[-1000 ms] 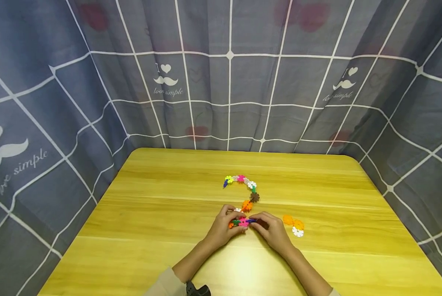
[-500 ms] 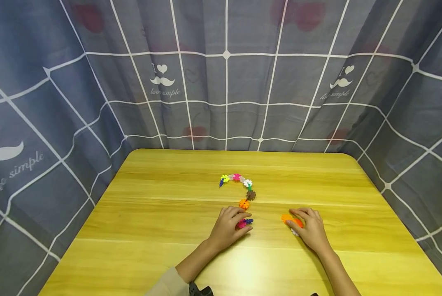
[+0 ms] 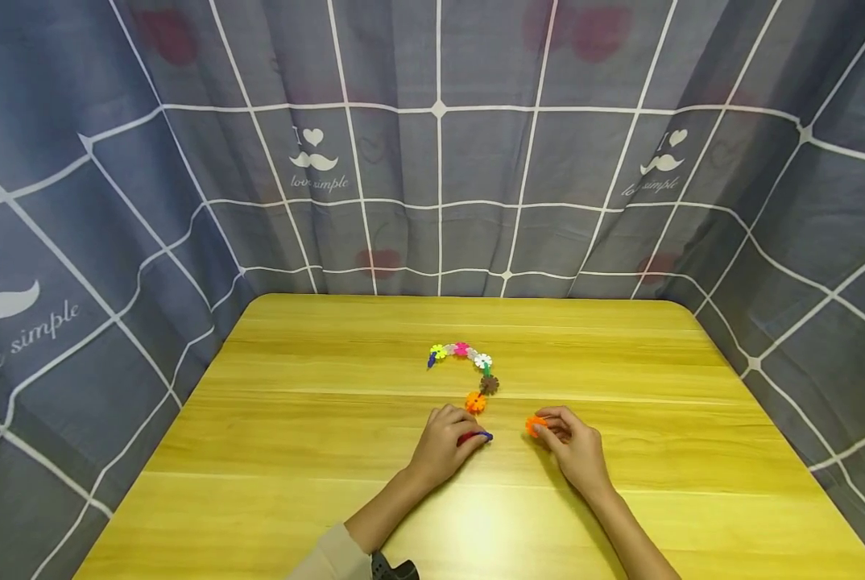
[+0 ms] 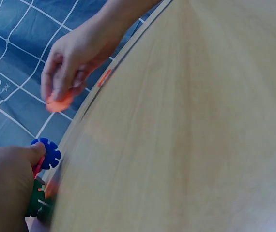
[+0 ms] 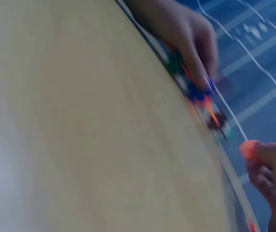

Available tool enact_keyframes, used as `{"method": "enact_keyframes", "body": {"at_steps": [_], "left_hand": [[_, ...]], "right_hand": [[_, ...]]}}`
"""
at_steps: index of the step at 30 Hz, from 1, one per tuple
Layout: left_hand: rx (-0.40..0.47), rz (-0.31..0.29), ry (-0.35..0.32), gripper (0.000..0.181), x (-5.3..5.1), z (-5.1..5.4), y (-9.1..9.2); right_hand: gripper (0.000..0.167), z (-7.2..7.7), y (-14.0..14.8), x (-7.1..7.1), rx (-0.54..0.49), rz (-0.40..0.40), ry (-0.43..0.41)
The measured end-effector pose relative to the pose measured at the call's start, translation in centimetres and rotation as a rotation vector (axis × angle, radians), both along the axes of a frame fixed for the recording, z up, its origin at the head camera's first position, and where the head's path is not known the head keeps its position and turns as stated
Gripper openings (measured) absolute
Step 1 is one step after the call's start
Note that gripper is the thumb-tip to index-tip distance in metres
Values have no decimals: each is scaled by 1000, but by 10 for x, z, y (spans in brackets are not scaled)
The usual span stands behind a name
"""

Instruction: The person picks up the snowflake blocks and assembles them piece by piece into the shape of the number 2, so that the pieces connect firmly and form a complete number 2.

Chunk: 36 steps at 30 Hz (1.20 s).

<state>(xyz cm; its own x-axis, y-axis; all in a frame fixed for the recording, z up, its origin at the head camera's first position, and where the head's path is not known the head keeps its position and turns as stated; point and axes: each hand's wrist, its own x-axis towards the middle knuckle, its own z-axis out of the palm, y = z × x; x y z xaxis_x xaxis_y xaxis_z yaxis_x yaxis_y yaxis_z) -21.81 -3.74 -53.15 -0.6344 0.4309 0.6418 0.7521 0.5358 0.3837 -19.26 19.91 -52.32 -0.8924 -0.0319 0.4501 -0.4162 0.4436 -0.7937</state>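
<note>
A chain of notched snowflake building discs (image 3: 482, 361) curves across the table, in yellow, pink, white, green, brown and orange. My left hand (image 3: 441, 445) grips the chain's near end, covering part of it. A blue disc (image 4: 52, 154) sticks out past the thumb in the left wrist view, with a green disc (image 4: 35, 199) below it. To the right, my right hand (image 3: 579, 453) pinches a loose orange disc (image 3: 534, 425) between thumb and fingers, apart from the chain. The right wrist view is blurred.
The wooden table (image 3: 316, 346) is enclosed by a grey-blue checked curtain (image 3: 403, 161) at the back and sides. Another orange disc (image 4: 104, 78) lies on the table beyond my right hand in the left wrist view.
My right hand left the blue disc, reached right to the loose discs, and now comes back left with an orange one. The left hand still holds the chain's end.
</note>
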Motion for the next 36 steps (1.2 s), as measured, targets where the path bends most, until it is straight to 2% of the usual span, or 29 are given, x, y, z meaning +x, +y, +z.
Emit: {"method": "enact_keyframes", "body": {"at_steps": [4,7,10,13,22,26,30,33,34,36], "left_hand": [[40,-12,-25,5,0,0,-1],[60,-15,-42,5,0,-1,-1],[72,-19,-54,5,0,-1,-1],[74,-16,-39,5,0,-2,-1],[72,-15,5,6,1,-1,-3],[105,-34,-13,7,0,-1,-3],[119,-38,-41,12,-1,-1,-4],[82,-21,-43,12,-1,-2,-6],[62,-11,-36,11,-1,-2,-6],[25,11,-18,11,0,-1,-7]], "right_hand": [[21,5,-29,3,-263,91,-246],[21,7,-42,5,-390,99,-398],[20,7,-48,4,-481,75,-478],[19,6,-50,4,-526,74,-532],[25,3,-54,3,-540,174,-586],[26,4,-54,2,-543,187,-583],[27,4,-53,3,-502,213,-574],[25,16,-54,7,-386,207,-559],[24,22,-56,10,-327,186,-541],[21,23,-52,11,-199,133,-496]]}}
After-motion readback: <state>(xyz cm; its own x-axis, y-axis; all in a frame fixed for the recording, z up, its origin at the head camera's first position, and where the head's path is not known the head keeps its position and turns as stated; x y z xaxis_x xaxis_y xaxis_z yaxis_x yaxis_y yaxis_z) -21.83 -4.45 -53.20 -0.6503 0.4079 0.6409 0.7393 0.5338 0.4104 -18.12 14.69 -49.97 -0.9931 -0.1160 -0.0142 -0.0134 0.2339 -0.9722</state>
